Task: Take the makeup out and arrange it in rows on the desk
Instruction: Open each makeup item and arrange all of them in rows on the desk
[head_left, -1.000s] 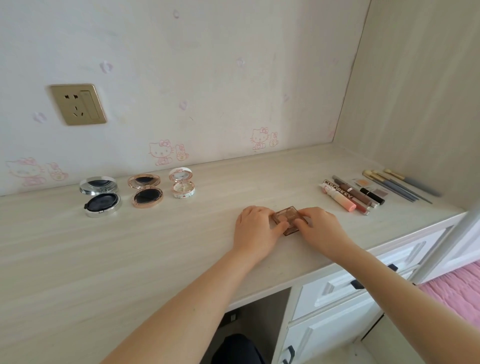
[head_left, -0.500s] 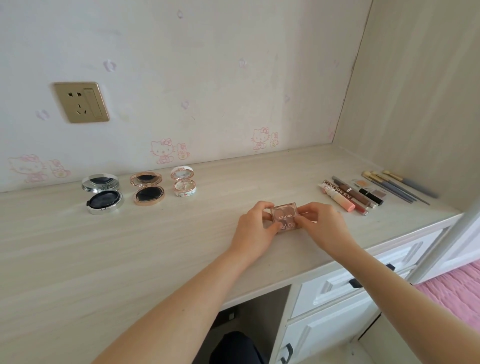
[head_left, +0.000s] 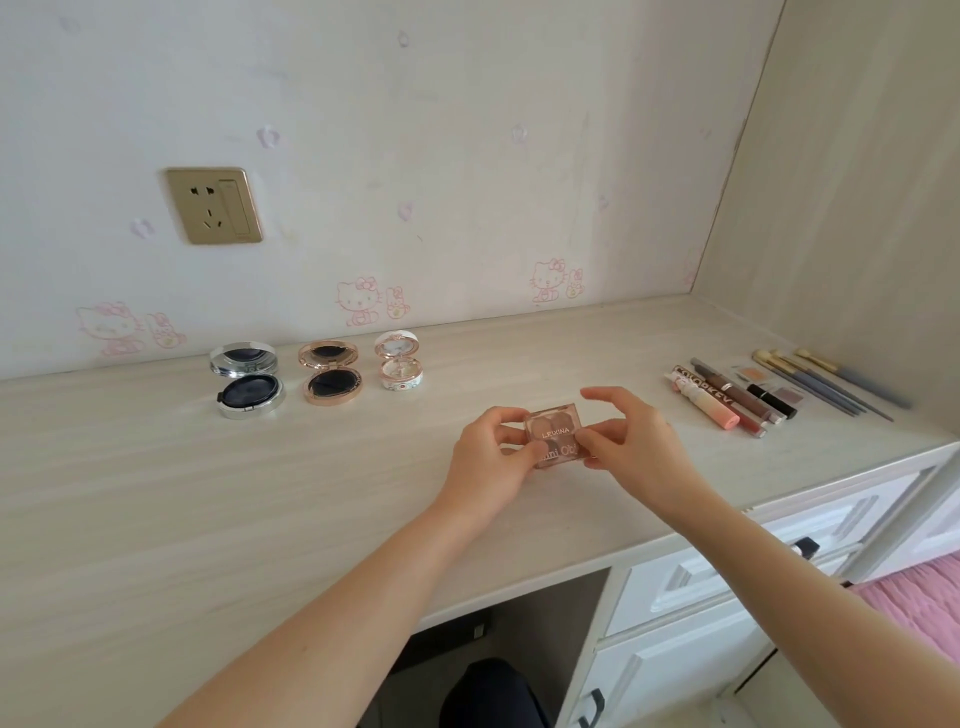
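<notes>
Both your left hand (head_left: 491, 457) and right hand (head_left: 631, 449) pinch the small palette (head_left: 555, 439) just above the desk (head_left: 156, 493) — right of the white compact (head_left: 398, 366). Set it level with that row — squarely.

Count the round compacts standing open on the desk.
3, in a row by the wall on the desk, left to right: silver compact, rose-gold compact, smaller white compact. None appears hidden.
</notes>
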